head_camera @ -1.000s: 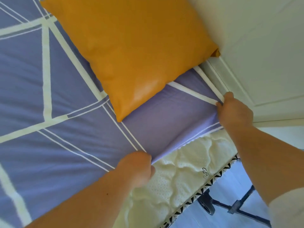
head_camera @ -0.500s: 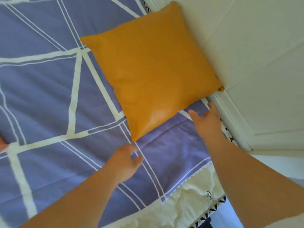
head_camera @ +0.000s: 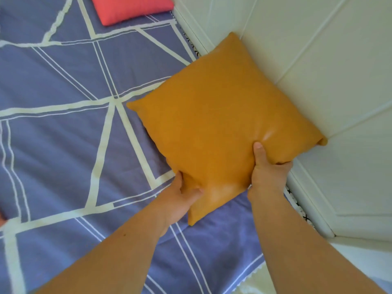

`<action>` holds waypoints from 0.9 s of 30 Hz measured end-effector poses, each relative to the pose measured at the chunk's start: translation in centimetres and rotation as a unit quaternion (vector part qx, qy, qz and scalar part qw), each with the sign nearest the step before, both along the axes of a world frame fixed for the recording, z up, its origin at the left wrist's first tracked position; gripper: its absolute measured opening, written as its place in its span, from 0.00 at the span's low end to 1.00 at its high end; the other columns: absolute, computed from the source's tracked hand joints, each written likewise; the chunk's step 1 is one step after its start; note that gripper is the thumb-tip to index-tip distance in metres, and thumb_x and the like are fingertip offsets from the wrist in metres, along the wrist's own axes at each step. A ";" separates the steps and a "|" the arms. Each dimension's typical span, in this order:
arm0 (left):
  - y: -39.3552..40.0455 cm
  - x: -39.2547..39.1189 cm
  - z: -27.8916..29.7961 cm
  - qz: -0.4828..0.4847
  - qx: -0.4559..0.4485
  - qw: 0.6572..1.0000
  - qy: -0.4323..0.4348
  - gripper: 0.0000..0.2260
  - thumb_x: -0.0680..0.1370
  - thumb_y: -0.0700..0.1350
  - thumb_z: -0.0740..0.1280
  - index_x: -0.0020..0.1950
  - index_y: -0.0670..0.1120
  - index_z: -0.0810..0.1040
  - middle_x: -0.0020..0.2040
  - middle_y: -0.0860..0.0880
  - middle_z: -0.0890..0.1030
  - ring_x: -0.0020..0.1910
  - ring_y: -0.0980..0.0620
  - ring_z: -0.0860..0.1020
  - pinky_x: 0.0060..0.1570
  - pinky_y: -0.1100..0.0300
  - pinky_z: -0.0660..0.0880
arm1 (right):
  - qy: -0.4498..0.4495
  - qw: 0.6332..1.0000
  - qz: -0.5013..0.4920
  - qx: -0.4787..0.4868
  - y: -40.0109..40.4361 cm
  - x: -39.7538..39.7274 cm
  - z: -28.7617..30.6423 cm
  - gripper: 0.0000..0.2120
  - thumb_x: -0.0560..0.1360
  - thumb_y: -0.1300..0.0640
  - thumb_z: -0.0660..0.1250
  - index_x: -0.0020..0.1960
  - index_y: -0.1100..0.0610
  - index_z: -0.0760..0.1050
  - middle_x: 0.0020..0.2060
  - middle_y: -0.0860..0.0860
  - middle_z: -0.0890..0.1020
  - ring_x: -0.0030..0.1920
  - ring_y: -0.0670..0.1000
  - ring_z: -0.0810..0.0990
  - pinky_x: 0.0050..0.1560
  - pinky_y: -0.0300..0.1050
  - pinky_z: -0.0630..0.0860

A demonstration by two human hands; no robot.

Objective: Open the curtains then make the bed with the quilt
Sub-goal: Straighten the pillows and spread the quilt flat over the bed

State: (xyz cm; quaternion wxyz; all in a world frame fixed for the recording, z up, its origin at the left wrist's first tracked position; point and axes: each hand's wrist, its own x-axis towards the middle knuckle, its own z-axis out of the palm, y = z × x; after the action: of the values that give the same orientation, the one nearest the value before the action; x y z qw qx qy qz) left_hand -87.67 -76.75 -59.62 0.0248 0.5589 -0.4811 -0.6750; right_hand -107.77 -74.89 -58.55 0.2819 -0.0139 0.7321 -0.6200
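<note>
My right hand (head_camera: pixel 267 172) grips near edge of orange cushion (head_camera: pixel 222 128), thumb on top, fingers curled under. My left hand (head_camera: pixel 180 198) pinches cushion's near corner, thumb on top. Cushion's far edge leans against cream headboard (head_camera: pixel 318 60). Under it, purple quilt (head_camera: pixel 63 134) with white lines lies spread flat over bed. Red cushion (head_camera: pixel 131 7) lies on quilt at far end.

quilt (head_camera: pixel 63 145): purple-blue, white geometric lines | cushion (head_camera: pixel 222 124): mustard orange | pillow (head_camera: pixel 131 7): coral red | wall (head_camera: pixel 318 49): cream
</note>
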 end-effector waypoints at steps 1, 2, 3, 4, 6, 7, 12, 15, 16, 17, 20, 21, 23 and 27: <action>0.2 0.0 0.2 -0.017 -0.007 1.000 -0.015 0.34 0.74 0.58 0.64 0.75 0.62 0.50 0.65 0.52 0.75 0.56 0.48 0.76 0.46 0.59 0.73 | 0.000 1.000 0.017 0.020 0.4 -0.4 0.1 0.47 0.62 0.44 0.78 0.73 0.48 0.56 0.58 0.43 0.76 0.56 0.49 0.78 0.58 0.55 0.77; 0.3 0.3 0.4 -0.036 -0.022 0.999 -0.032 0.30 0.75 0.56 0.63 0.74 0.61 0.53 0.60 0.51 0.78 0.50 0.49 0.77 0.41 0.61 0.72 | -0.005 0.998 0.036 0.046 0.6 -0.8 0.2 0.49 0.62 0.43 0.77 0.74 0.48 0.53 0.62 0.47 0.75 0.59 0.52 0.77 0.60 0.57 0.75; 0.2 0.8 0.7 -0.056 -0.038 0.997 -0.048 0.26 0.76 0.54 0.62 0.73 0.61 0.58 0.53 0.51 0.80 0.45 0.50 0.77 0.38 0.61 0.71 | -0.012 0.996 0.051 0.068 0.7 -1.1 0.5 0.51 0.62 0.42 0.77 0.75 0.48 0.51 0.65 0.49 0.73 0.61 0.55 0.75 0.61 0.59 0.74; 0.1 1.5 1.0 -0.072 -0.054 0.994 -0.065 0.21 0.77 0.52 0.61 0.70 0.61 0.62 0.49 0.51 0.79 0.41 0.51 0.75 0.37 0.62 0.70 | -0.013 0.994 0.062 0.087 0.7 -1.2 0.8 0.52 0.61 0.40 0.76 0.75 0.48 0.50 0.66 0.51 0.72 0.62 0.56 0.75 0.61 0.59 0.74; -0.3 3.5 2.0 -0.073 -0.071 0.989 -0.111 0.20 0.78 0.50 0.60 0.70 0.59 0.65 0.50 0.49 0.78 0.43 0.51 0.75 0.39 0.61 0.69 | 0.018 0.992 0.056 0.108 0.9 -0.8 1.7 0.53 0.62 0.39 0.76 0.76 0.50 0.49 0.68 0.52 0.70 0.64 0.56 0.73 0.62 0.55 0.72; -0.5 4.6 2.6 -0.061 -0.076 0.986 -0.134 0.21 0.79 0.50 0.59 0.72 0.56 0.64 0.54 0.48 0.78 0.46 0.51 0.75 0.42 0.61 0.68 | 0.043 0.992 0.037 0.117 1.2 -0.3 2.2 0.52 0.63 0.39 0.75 0.76 0.51 0.49 0.69 0.53 0.69 0.65 0.55 0.72 0.62 0.52 0.71; -0.6 11.6 5.9 0.004 -0.103 0.976 -0.190 0.20 0.78 0.49 0.61 0.71 0.52 0.67 0.60 0.48 0.77 0.43 0.51 0.72 0.39 0.63 0.68 | 0.076 0.976 -0.027 0.202 2.5 7.0 4.5 0.37 0.72 0.47 0.68 0.74 0.56 0.55 0.71 0.59 0.63 0.62 0.60 0.72 0.51 0.50 0.69; 0.0 16.1 7.8 0.017 -0.119 0.972 -0.202 0.19 0.78 0.48 0.61 0.70 0.51 0.68 0.57 0.49 0.78 0.42 0.50 0.76 0.34 0.69 0.70 | 0.041 0.975 0.041 0.217 1.9 13.7 5.6 0.30 0.73 0.55 0.67 0.72 0.58 0.60 0.67 0.61 0.68 0.58 0.62 0.74 0.54 0.53 0.72; 0.3 17.9 8.3 0.025 -0.125 0.971 -0.200 0.19 0.78 0.47 0.61 0.69 0.50 0.69 0.58 0.48 0.78 0.47 0.47 0.78 0.39 0.67 0.72 | 0.033 0.973 0.088 0.211 1.5 16.2 6.1 0.29 0.73 0.56 0.67 0.71 0.59 0.62 0.64 0.61 0.72 0.58 0.62 0.75 0.56 0.52 0.73; 0.5 19.9 8.8 0.039 -0.129 0.971 -0.197 0.19 0.78 0.47 0.62 0.69 0.49 0.69 0.61 0.47 0.78 0.53 0.44 0.78 0.45 0.62 0.73 | 0.028 0.970 0.134 0.203 1.2 18.6 6.5 0.27 0.73 0.57 0.67 0.70 0.60 0.64 0.59 0.60 0.76 0.55 0.61 0.76 0.54 0.47 0.74; 1.3 26.3 9.3 0.073 -0.150 0.960 -0.224 0.18 0.78 0.46 0.63 0.69 0.49 0.70 0.64 0.48 0.76 0.51 0.48 0.77 0.44 0.64 0.70 | 0.020 0.943 0.270 0.194 0.0 25.4 7.8 0.11 0.75 0.60 0.64 0.55 0.65 0.72 0.34 0.59 0.65 0.37 0.55 0.67 0.27 0.35 0.64; 1.7 28.5 9.1 0.080 -0.156 0.956 -0.237 0.17 0.78 0.46 0.63 0.67 0.50 0.71 0.62 0.48 0.76 0.44 0.52 0.76 0.37 0.67 0.67 | 0.022 0.926 0.320 0.200 -0.3 27.6 8.0 0.06 0.75 0.60 0.63 0.47 0.64 0.72 0.32 0.57 0.62 0.34 0.53 0.63 0.26 0.36 0.61; 2.4 33.1 8.5 0.101 -0.152 0.954 -0.236 0.15 0.77 0.44 0.63 0.64 0.52 0.73 0.57 0.48 0.76 0.37 0.52 0.75 0.29 0.67 0.67 | 0.021 0.882 0.416 0.218 -0.9 32.2 7.9 0.02 0.74 0.58 0.63 0.42 0.54 0.70 0.32 0.51 0.66 0.33 0.51 0.63 0.31 0.38 0.61; 3.9 40.6 5.7 0.085 -0.135 0.948 -0.276 0.20 0.76 0.46 0.63 0.69 0.52 0.68 0.47 0.49 0.77 0.40 0.48 0.76 0.37 0.59 0.73 | 0.015 0.812 0.525 0.254 -1.8 39.7 5.9 0.06 0.72 0.57 0.63 0.37 0.51 0.68 0.33 0.53 0.66 0.36 0.53 0.63 0.36 0.45 0.63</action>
State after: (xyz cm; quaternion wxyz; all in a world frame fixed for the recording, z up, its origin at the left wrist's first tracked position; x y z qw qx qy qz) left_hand -47.11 -72.87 -53.92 0.0237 0.7539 -0.5062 -0.4181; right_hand -68.09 -76.67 -52.64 0.5467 -0.3332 0.7493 -0.1693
